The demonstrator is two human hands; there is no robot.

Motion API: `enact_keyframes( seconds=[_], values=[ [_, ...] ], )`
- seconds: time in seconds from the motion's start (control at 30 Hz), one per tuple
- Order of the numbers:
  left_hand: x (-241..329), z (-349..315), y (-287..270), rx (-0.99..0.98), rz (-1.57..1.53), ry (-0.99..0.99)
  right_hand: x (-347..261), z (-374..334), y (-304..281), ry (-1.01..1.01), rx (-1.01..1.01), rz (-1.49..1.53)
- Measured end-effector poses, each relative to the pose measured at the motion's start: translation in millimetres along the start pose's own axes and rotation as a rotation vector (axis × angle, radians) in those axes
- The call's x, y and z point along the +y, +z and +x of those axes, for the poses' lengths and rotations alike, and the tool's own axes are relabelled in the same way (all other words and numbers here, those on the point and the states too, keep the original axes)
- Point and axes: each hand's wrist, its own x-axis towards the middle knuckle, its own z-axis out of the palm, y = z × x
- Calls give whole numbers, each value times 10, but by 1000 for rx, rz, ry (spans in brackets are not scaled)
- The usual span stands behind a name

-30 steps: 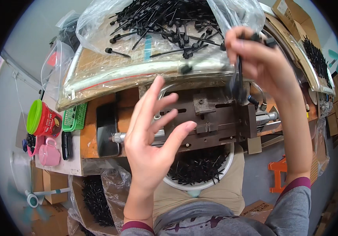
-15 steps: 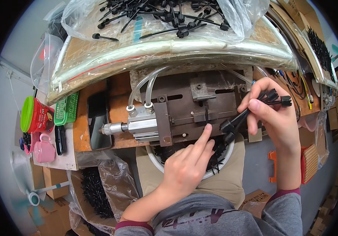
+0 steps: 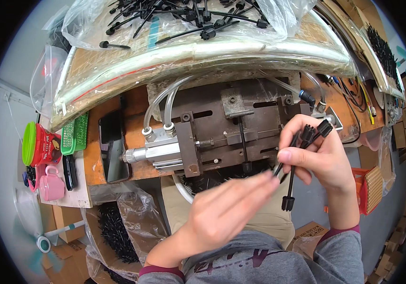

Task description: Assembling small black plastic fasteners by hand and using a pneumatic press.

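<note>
Rods (image 3: 309, 134), black, knob-ended, bunched in right hand (image 3: 318, 161)

Right hand: thumb and fingers pinching the bunch; shafts partly hidden behind them. Left hand (image 3: 224, 213): fingers straight, pressed together, motion-blurred, tips at the bunch; whether they grip a rod cannot be told. Single rod (image 3: 244, 146): in brown metal fixture (image 3: 264, 119), beyond left hand, knob toward it. White-rimmed basin (image 3: 182, 190): beneath left hand, mostly covered. Rod pile (image 3: 207, 31): beyond both hands, cut by upper edge.

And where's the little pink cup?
In the head view, the pink cup is at the far left, just below the green-rimmed red tub and left of a slim black object.
</note>
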Motion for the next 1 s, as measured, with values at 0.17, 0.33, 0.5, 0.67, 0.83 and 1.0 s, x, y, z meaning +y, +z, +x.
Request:
enact_keyframes(
  seconds=[0.17, 0.33, 0.5, 0.67, 0.83, 1.0],
  values=[
    [154, -34, -108, -10, 48, -82, 6, 33, -32, -120, 43, 95],
    [-60, -95, 99, -49, 413, -100, 93, -16, -107, -233, 121, 32],
    [-91, -33, 196, -116, 568, -122, 91, -72, -76, -213, 130, 65],
    [-52, 4, 151, -162, 533, -174, 98, -91, -73, -211, 188, -20],
    [90, 12, 52, -39, 117, -63, 176, -46, 44, -101, 58, 52],
    [119, -38, -27, 37, 109, -77, 157, 12, 19, -294, 171, 40]
  ],
)
